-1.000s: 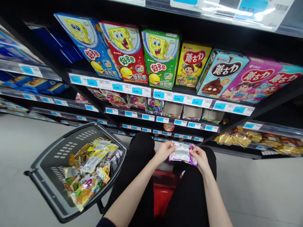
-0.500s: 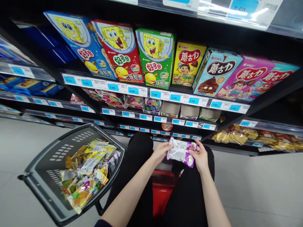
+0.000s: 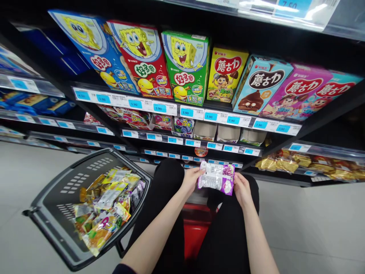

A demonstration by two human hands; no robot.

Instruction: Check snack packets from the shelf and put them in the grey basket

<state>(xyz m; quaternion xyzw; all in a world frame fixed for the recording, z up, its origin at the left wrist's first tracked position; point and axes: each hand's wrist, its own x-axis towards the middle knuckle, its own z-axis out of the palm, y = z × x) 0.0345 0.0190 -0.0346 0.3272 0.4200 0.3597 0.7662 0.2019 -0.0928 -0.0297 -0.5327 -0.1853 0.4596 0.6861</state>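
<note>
We are holding a small glossy packet [image 3: 215,179] by its two ends, left hand [image 3: 191,180] and right hand [image 3: 242,191] gripping opposite edges; it is lying lengthwise sideways, its right end dipping slightly, its silvery printed panel facing us, its purple right part showing dark grapes and a white patch

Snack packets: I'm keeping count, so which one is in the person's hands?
The purple-and-silver packet, between the left hand and the right hand; the packets heaped in the grey basket are untouched.
</note>
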